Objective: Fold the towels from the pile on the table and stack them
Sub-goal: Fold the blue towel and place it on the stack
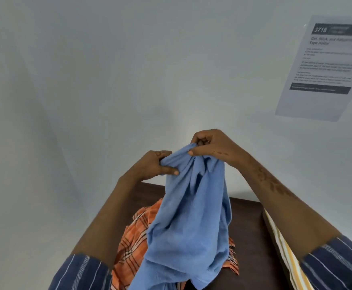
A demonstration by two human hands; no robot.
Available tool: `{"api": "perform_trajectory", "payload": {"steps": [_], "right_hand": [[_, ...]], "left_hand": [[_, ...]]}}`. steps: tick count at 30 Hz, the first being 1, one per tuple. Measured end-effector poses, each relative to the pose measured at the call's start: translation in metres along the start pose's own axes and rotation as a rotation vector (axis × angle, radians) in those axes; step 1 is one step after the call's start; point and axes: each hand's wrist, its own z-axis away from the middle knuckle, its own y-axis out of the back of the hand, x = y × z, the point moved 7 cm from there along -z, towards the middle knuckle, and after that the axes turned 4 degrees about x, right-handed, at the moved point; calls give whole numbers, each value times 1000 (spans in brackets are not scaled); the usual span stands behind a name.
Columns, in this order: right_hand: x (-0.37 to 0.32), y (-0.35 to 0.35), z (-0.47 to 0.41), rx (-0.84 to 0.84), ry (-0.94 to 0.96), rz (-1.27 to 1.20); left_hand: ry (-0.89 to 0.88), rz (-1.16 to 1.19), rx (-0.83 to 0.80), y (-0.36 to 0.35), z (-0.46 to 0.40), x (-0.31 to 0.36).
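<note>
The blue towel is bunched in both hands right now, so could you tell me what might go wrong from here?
1. Both the left hand and right hand grip the blue towel in a bunch, not at clear corners, so it may open crooked.
2. Its hanging lower part drapes over the orange plaid towel on the table and could drag it along.
3. The striped cloth lies at the table's right edge; a snag might pull it off.

blue towel [188, 222] hiding orange towel [133, 245], sheet [325, 68] blurred

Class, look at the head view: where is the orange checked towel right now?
The orange checked towel lies low and centre-left on the dark table, behind the hanging blue towel, between the forearms.
</note>
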Motion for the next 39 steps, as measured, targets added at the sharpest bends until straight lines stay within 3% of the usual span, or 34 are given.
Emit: {"api": "perform_trajectory", "payload": {"steps": [3,7,9,12,15,17,19,22,24,28,32,36,39], "right_hand": [[-16,16,-6,52,42,-171],[-12,50,-19,236,29,-394],[-4,50,-22,214,-28,-361],[6,7,-12,-157,-138,-210],[11,-69,16,-659,-131,54],[20,-105,28,-758,-160,132],[36,-120,20,-561,-167,65],[72,-104,9,17,-350,-163],[81,-100,11,220,-375,-241],[64,-114,5,177,-259,-163],[44,-108,-6,319,-20,-53],[14,-109,-19,216,251,279],[11,-110,-25,105,248,323]], "left_hand": [[-52,-127,70,27,-4,5],[-5,-57,121,65,-9,-12],[34,-18,211,78,-12,-23],[37,25,398,89,-13,-32],[-84,201,351,79,-13,-30],[-110,301,293,69,-10,-22],[-12,503,362,65,-2,-24],[117,941,467,51,17,-49],[26,1220,255,37,22,-51],[-60,1188,56,22,20,-52],[-10,1254,-96,17,29,-46],[29,1211,-92,22,37,-48],[43,1112,-25,27,42,-48]]}}
